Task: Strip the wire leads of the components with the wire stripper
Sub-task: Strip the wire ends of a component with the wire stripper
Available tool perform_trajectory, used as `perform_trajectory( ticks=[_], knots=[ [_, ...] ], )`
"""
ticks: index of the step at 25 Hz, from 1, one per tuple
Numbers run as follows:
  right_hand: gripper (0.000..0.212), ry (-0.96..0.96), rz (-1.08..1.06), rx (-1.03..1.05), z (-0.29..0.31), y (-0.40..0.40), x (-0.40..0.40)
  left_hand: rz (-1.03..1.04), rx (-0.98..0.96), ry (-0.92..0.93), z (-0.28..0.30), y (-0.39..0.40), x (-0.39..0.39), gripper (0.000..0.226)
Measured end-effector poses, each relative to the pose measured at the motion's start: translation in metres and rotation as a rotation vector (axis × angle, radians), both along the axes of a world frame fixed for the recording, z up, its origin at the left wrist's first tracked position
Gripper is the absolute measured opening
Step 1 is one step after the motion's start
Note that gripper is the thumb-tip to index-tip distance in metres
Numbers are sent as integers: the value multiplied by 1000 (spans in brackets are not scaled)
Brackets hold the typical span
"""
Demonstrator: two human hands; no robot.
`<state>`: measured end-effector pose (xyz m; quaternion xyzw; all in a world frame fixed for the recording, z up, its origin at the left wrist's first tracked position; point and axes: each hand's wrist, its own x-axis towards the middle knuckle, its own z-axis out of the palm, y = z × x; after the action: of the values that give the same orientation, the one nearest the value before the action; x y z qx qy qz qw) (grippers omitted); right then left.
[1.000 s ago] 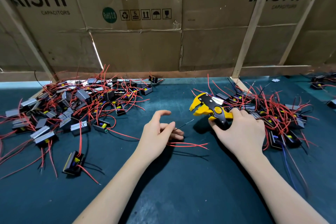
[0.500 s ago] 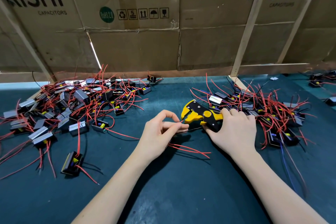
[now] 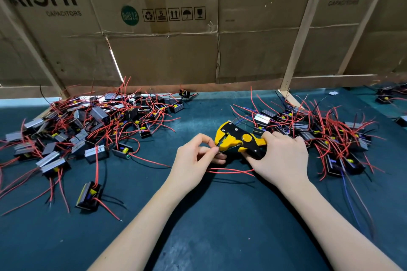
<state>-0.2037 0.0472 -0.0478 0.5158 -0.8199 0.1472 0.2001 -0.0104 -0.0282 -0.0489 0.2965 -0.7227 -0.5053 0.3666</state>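
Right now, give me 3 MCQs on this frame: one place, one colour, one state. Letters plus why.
1. Where is the wire stripper?
A. In the right hand, between the two piles
B. On the left pile
C. Leaning on the cardboard wall

2. What colour are most of the leads in the piles?
A. Green
B. Red
C. White

3. What is the left hand doing?
A. Lying flat on the mat
B. Gripping a component body
C. Pinching a thin wire at the stripper's head

Answers:
1 A: the right hand's fingers wrap the handles over the teal mat.
2 B: red leads dominate both piles.
3 C: thumb and finger meet on the wire beside the yellow head.
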Motion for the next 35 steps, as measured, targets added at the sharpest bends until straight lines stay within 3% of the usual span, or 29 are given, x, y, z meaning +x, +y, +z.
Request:
perform_trajectory(
  ticks=[9,12,15,18,20,22,24,26,29,31,33,35],
  knots=[
    [50,-36,-76,41,3,-1,3,24,10,-2,1,0,1,6],
    [50,-23,-24,-50,2,0,0,30,-40,-71,5,-1,6,7],
    [54,-112,-48,-187,5,4,-9,163,-333,-325,12,-5,18,29],
    [44,-336,-71,-334,13,10,-13,175,-351,-599,23,-12,31,50],
    [40,-477,-45,-434,19,14,-14,91,-347,-542,21,-10,29,32],
    [41,-604,-6,-492,26,16,-16,-52,-270,-362,17,0,19,22],
    [42,-694,41,-543,29,18,-18,-272,-169,-286,13,11,7,45],
    [40,-748,101,-610,30,20,-18,-292,-241,-304,14,14,3,54],
    [33,-836,195,-675,31,22,-17,106,-532,-245,23,-8,22,34],
    [30,-939,285,-691,32,22,-14,500,-711,-444,30,-29,48,20],
    [31,-1022,361,-698,31,22,-8,732,-596,-875,34,-46,76,18],
    [34,-1014,376,-677,30,21,-5,753,-366,-1162,30,-52,87,24]
  ],
)
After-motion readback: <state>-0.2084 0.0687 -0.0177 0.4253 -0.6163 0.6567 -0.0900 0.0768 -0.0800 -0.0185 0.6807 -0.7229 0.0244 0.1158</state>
